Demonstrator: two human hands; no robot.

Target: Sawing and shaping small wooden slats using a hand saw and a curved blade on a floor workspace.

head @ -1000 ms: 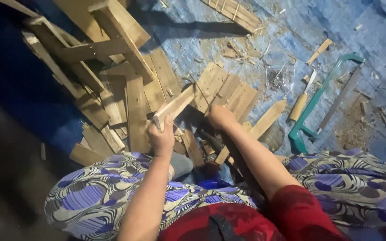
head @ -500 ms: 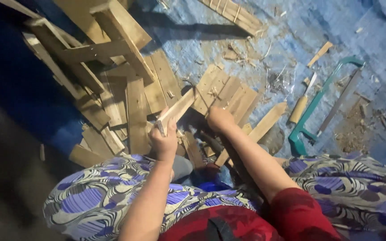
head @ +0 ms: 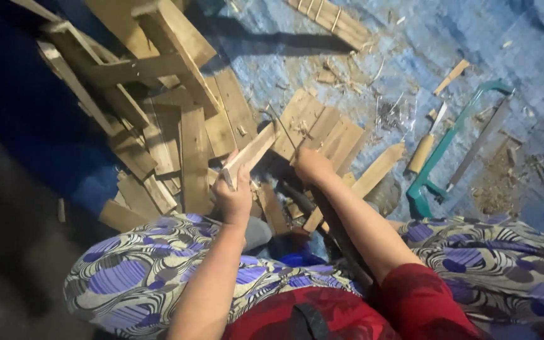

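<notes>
My left hand [head: 235,196] is shut on a short pale wooden stick [head: 254,151], which slants up and to the right over the pile of boards. Just right of it, my right hand [head: 311,165] is closed in a fist close to the stick's upper end. A thin dark sliver rises from the fist; what it is I cannot make out. Both forearms reach out over my lap, which is covered in purple-patterned cloth [head: 158,271].
Stacked planks and a rough wooden frame [head: 158,69] fill the left. Flat slats [head: 322,126] lie under my hands. To the right on the blue sheet are a green hacksaw [head: 454,135], a wooden-handled tool [head: 422,152], a sawdust heap [head: 498,182] and, farther off, a bundle of slats [head: 332,17].
Almost nothing has changed. Both hands stay where they were, and the stick keeps the same slant.
</notes>
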